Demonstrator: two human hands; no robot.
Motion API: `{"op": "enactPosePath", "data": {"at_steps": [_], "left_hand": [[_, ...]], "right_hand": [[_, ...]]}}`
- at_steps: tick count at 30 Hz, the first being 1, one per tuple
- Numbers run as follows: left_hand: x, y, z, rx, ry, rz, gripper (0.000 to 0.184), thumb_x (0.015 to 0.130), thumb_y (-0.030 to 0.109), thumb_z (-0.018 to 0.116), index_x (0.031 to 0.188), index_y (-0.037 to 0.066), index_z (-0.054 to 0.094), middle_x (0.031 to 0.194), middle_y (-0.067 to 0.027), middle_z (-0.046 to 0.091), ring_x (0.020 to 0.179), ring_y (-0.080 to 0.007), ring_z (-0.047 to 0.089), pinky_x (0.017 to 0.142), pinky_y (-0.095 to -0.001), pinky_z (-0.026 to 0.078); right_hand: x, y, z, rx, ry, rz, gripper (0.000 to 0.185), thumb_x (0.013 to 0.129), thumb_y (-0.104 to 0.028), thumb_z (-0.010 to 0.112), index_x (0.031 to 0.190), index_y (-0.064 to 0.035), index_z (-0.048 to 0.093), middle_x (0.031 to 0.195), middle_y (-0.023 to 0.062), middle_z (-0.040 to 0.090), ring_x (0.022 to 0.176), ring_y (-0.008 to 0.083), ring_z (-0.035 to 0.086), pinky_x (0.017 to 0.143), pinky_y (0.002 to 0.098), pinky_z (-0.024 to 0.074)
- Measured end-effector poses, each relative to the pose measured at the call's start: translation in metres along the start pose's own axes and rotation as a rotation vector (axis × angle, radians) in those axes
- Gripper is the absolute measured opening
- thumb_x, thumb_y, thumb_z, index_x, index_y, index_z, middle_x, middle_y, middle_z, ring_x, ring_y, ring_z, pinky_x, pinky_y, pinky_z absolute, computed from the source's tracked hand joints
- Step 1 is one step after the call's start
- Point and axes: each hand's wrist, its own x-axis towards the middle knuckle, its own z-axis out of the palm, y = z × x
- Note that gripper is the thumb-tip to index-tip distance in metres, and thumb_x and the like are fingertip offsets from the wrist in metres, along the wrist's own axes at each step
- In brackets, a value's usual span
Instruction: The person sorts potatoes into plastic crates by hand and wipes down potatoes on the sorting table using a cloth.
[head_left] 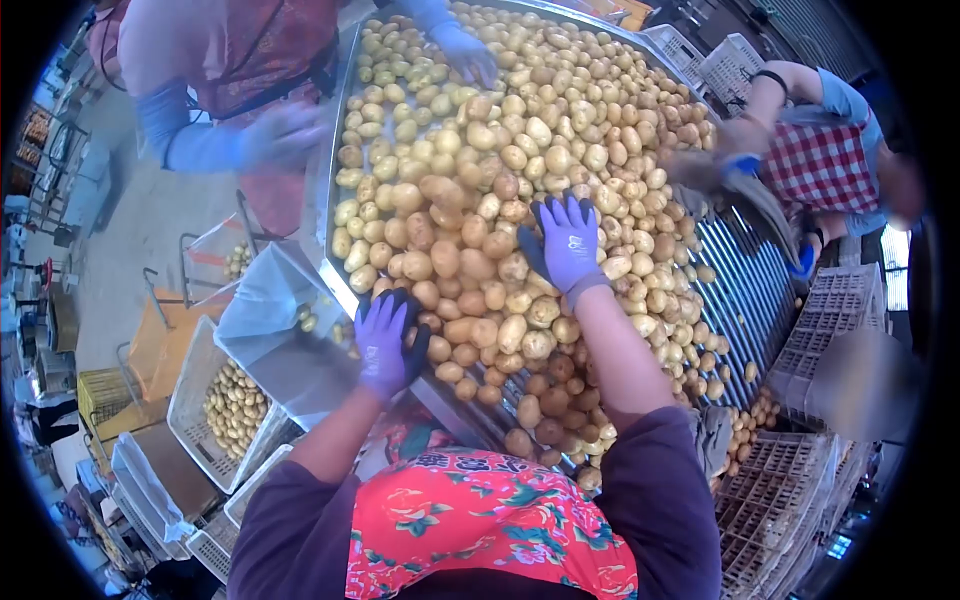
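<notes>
A broad heap of potatoes (550,130) covers the metal sorting table (333,185) in front of me. My right hand (568,243), in a purple glove with a black palm, lies on the middle of the heap with its fingers spread. At the near left corner of the heap, my left hand (382,340), gloved the same way, has its fingers apart beside the nearest potatoes. Its palm side is hidden. No potato shows gripped in either hand.
A metal chute (290,340) slopes off the table's left corner beside a white crate (190,400) of potatoes. Rollers (745,290) run at right, near stacked crates (780,500). Co-workers' gloved hands (465,55) reach in from far left; another person (825,165) leans at right.
</notes>
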Motion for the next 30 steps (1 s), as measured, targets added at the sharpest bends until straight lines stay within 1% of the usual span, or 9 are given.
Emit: {"op": "enactPosePath", "data": {"at_steps": [4,5,8,10,15,18,22,24,30], "left_hand": [[-0.001,-0.008,0.008,-0.033,0.104,0.036,0.04,0.077,0.02,0.067,0.113,0.004,0.057,0.117,-0.0179,0.056,0.11,-0.0385,0.052,0.1,-0.0509,0.033],[-0.001,-0.013,0.012,-0.022,0.139,0.045,0.047,0.078,0.019,0.067,0.12,0.004,0.054,0.125,-0.0191,0.053,0.116,-0.0402,0.048,0.102,-0.0515,0.031],[0.018,-0.001,0.002,0.007,0.089,0.018,0.055,0.079,0.02,0.067,0.128,0.005,0.049,0.135,-0.0208,0.046,0.123,-0.0415,0.041,0.104,-0.0534,0.028],[0.038,0.008,0.004,0.046,-0.015,0.044,0.06,0.083,0.03,0.064,0.135,0.006,0.045,0.14,-0.0222,0.039,0.129,-0.0409,0.035,0.106,-0.056,0.022],[0.104,0.009,0.049,0.271,-0.074,0.167,0.056,0.091,0.034,0.049,0.139,0.007,0.04,0.141,-0.0211,0.039,0.133,-0.0362,0.034,0.11,-0.054,0.019],[0.14,0.011,0.059,0.274,-0.216,0.074,0.056,0.094,0.036,0.041,0.142,0.008,0.035,0.146,-0.0201,0.034,0.137,-0.0344,0.029,0.111,-0.0535,0.017],[0.189,0.003,0.078,0.37,-0.279,0.021,0.056,0.094,0.037,0.039,0.145,0.012,0.033,0.151,-0.0113,0.031,0.14,-0.0293,0.027,0.111,-0.0546,0.017],[0.217,-0.018,0.08,0.436,-0.24,-0.029,0.057,0.093,0.029,0.04,0.146,0.012,0.029,0.152,-0.0115,0.028,0.141,-0.0285,0.025,0.111,-0.0568,0.019],[0.246,-0.074,0.07,0.557,-0.077,-0.049,0.064,0.09,0.042,0.046,0.144,0.01,0.033,0.149,-0.0163,0.031,0.138,-0.0316,0.03,0.111,-0.0506,0.022]], "right_hand": [[0.009,-0.023,-0.013,0.009,0.012,0.057,0.045,0.086,-0.038,0.056,0.118,-0.0072,0.06,0.12,0.0133,0.061,0.12,0.0358,0.049,0.108,0.0568,0.0207],[0.009,-0.023,-0.011,0.001,0.015,0.056,0.044,0.086,-0.038,0.056,0.118,-0.0073,0.06,0.12,0.0127,0.061,0.12,0.0355,0.049,0.108,0.0571,0.0208],[0.007,-0.02,-0.004,-0.033,0.032,0.037,0.042,0.087,-0.037,0.056,0.117,-0.0077,0.06,0.117,0.0104,0.062,0.12,0.0342,0.049,0.107,0.0578,0.0212],[0.009,-0.02,-0.006,-0.05,0.025,0.027,0.042,0.087,-0.036,0.055,0.117,-0.0078,0.06,0.116,0.0102,0.062,0.12,0.0339,0.049,0.107,0.058,0.0213],[0.006,-0.017,0.004,-0.04,0.044,0.034,0.041,0.087,-0.036,0.055,0.117,-0.008,0.059,0.115,0.0099,0.062,0.122,0.0335,0.048,0.107,0.0579,0.0212],[0.006,-0.019,0.001,-0.04,0.037,0.044,0.041,0.087,-0.036,0.055,0.117,-0.0079,0.059,0.115,0.0103,0.062,0.122,0.0333,0.048,0.107,0.0579,0.021],[0.007,-0.021,-0.004,0.003,0.037,0.059,0.04,0.087,-0.036,0.056,0.115,-0.0078,0.06,0.114,0.0111,0.062,0.122,0.0334,0.048,0.107,0.0577,0.0209],[0.006,-0.022,-0.009,0.039,0.014,0.074,0.04,0.087,-0.036,0.056,0.114,-0.008,0.061,0.114,0.0112,0.062,0.122,0.0333,0.048,0.108,0.0575,0.0208],[0.008,-0.023,-0.015,0.059,-0.015,0.07,0.039,0.086,-0.037,0.057,0.112,-0.0083,0.063,0.112,0.0112,0.062,0.12,0.0338,0.049,0.108,0.0573,0.0206]]}}
